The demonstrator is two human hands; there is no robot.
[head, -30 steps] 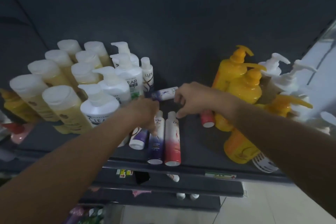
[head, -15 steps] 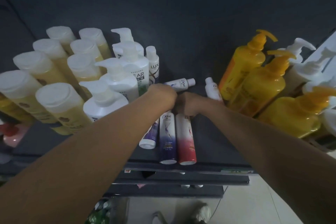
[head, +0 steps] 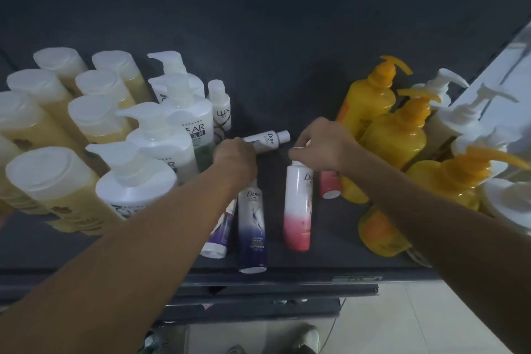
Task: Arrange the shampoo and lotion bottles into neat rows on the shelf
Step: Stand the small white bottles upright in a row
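a dark shelf (head: 330, 241) runs across the view, with a dark back panel behind it. on its left side stand two rows of pale yellow bottles (head: 94, 121) with flat white caps, and just beside them a row of white pump bottles (head: 161, 149). a small white lux bottle (head: 220, 108) stands upright at the back end of that row. on the right side stand yellow pump bottles (head: 393, 138), with more white pump bottles (head: 451, 121) behind them toward the shelf's end.

in the open middle lie the small bottles. a purple and white bottle (head: 252, 227) and a pink and white bottle (head: 298, 207) lie lengthwise, apart from each other. a smaller purple bottle (head: 219, 233) lies partly under the left forearm. a small pink bottle (head: 330, 185) lies against the yellow pumps. a small white bottle (head: 267, 139) lies crosswise further back.

the left hand (head: 235, 161) is closed, its knuckles against the crosswise white bottle; whether it grips that bottle i cannot tell. the right hand (head: 321, 146) pinches the cap end of the pink and white bottle.
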